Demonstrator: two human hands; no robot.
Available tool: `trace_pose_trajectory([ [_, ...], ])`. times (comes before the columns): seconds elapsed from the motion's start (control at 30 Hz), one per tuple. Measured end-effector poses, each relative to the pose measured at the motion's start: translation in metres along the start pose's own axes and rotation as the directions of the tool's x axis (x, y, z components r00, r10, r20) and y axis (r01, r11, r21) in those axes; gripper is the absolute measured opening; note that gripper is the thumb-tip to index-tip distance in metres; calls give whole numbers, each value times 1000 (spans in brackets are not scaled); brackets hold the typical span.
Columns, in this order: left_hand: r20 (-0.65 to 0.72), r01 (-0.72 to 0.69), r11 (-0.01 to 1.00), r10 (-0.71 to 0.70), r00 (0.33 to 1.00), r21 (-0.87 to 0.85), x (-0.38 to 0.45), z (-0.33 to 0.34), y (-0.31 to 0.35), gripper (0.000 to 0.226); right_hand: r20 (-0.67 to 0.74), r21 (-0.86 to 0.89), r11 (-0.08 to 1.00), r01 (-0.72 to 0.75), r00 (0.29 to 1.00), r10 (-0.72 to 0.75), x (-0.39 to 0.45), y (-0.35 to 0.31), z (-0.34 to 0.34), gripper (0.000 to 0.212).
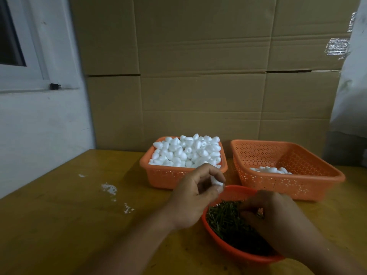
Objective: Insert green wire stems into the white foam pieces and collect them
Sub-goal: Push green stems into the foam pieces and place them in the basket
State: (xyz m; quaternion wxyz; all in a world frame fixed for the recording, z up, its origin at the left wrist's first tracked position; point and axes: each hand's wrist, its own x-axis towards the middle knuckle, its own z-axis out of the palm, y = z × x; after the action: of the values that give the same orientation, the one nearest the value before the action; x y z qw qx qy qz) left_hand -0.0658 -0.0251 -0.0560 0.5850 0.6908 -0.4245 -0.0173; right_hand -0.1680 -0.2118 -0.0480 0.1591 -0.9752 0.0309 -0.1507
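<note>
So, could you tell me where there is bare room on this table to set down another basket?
The table is bare left of the left hand, apart from white crumbs. It is crowded on the right: full foam basket, collecting basket, stem bowl, and the right hand.

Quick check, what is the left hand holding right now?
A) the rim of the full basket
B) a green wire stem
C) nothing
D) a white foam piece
D: the left hand pinches a white foam piece between thumb and fingers, above the round basket's rim, while the right hand reaches into the green wire stems.
</note>
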Motion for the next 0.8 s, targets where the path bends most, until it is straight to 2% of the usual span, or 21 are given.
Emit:
trace_pose_trajectory([
  [0.1, 78, 2, 1000, -2, 997, -11, -6, 6, 0, 29, 98, -40, 999, -20, 995, 23, 3, -2, -3, 9],
  [0.2, 126, -26, 998, 19, 992, 56, -9, 12, 1, 31, 190, -106, 994, -32, 980, 52, 7, -4, -2, 9],
  [0.33, 142, -40, 994, 25, 990, 103, -12, 16, 6, 25, 281, -174, 984, -28, 957, 77, 10, -8, 2, 26],
  [0.43, 133, -67, 994, 56, 990, 82, -13, 17, 7, 25, 282, -219, 976, -8, 957, 71, 10, -11, 7, 32],
  [0.53, 140, -58, 997, 49, 989, 54, -14, 18, 8, 29, 232, -241, 971, -1, 971, 58, 11, -14, 10, 30],
  [0.63, 111, -44, 998, 39, 993, 37, -14, 19, 10, 20, 229, -243, 970, -11, 971, 69, 12, -14, 11, 25],
  [0.8, 29, 96, 991, -94, 995, -97, -11, 18, 11, 10, 212, -244, 969, -40, 973, 93, 12, -13, 8, 12],
])
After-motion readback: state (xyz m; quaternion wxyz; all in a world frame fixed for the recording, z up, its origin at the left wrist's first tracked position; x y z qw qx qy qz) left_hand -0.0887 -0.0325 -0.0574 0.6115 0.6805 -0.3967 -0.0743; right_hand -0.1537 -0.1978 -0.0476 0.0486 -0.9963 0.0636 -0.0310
